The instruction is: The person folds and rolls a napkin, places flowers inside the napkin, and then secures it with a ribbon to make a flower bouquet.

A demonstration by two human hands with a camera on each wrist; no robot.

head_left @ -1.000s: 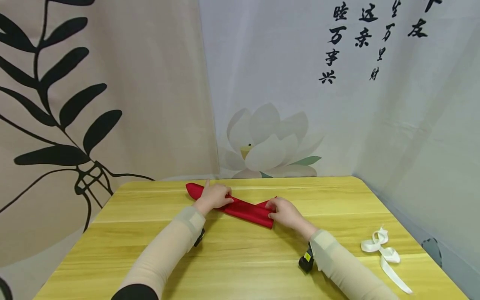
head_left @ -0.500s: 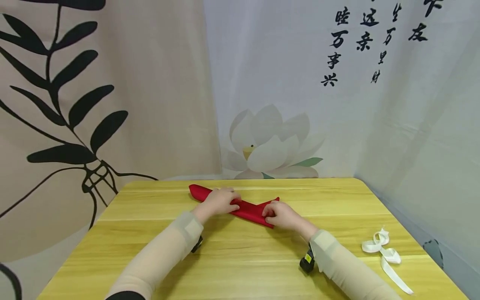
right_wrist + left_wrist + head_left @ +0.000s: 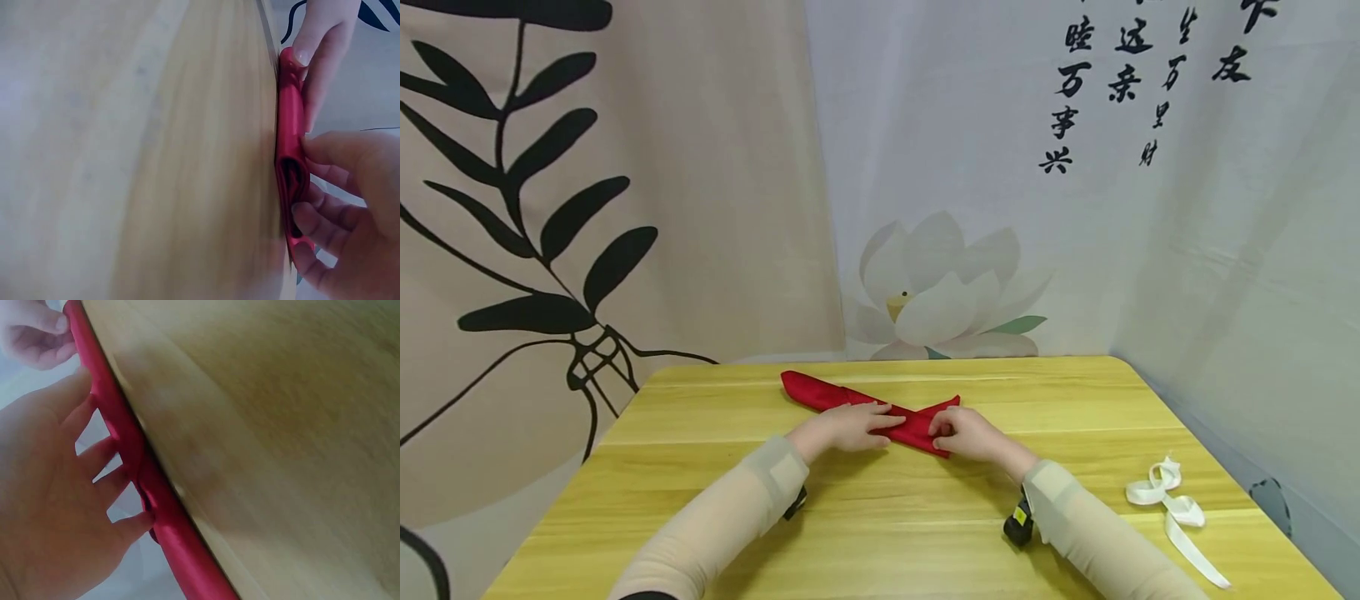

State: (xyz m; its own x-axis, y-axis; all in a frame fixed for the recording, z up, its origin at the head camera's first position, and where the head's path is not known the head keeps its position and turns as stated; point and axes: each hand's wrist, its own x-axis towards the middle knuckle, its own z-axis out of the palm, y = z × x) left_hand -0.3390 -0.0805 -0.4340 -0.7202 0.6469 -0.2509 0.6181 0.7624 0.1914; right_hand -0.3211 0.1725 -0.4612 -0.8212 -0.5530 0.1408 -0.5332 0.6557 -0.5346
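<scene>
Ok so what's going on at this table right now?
Someone's left hand rests, fingers outstretched, on a folded red cloth, while the right hand holds the cloth near its right end with curled fingers. The cloth lies on a wooden table; a white ribbon lies apart, off to the right.

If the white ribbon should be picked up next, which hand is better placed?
Right hand, probably: the ribbon lies on its side of the table, while the left hand is farther away. Both touch the red cloth.

wooden table (image 3: pixel 880 533), folded red cloth (image 3: pixel 816 392) and white ribbon (image 3: pixel 1182 510) on it
</scene>
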